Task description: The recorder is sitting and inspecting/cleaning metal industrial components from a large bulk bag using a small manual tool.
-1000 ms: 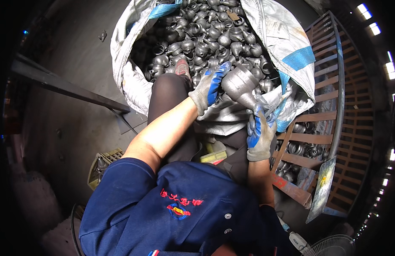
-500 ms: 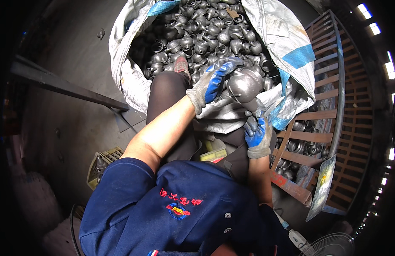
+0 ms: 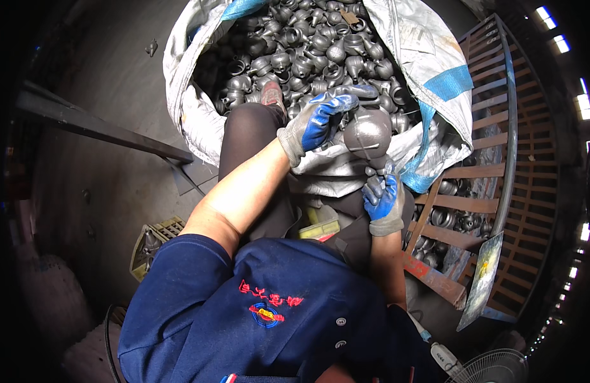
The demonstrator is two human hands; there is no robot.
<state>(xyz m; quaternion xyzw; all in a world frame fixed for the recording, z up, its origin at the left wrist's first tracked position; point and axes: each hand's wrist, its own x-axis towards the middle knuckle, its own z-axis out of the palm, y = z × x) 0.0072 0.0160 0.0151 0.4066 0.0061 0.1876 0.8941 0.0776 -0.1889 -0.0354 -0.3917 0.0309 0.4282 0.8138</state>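
Between my gloved hands hangs a round grey metal casting [image 3: 366, 135], bulbous with a raised seam, over the near edge of the sack. My left hand [image 3: 317, 121], in a grey and blue coated glove, curls round its far upper side. Closed on the casting's narrow lower end is my right hand [image 3: 384, 201], in a matching glove. Part of the casting is hidden by the fingers. Right behind it, a large white woven sack [image 3: 438, 54] holds a heap of similar grey castings [image 3: 301, 64].
A slatted metal crate [image 3: 457, 203] with more castings stands at the right. On the left a dark metal bar [image 3: 110, 131] slants across, near a yellow plastic basket [image 3: 139, 258]. One of my feet [image 3: 272, 96] rests in the sack. A fan [image 3: 496, 369] stands at the lower right.
The casting has turned between my hands, so its raised seam now lies lower on the side facing me. Both hands stay in nearly the same place.
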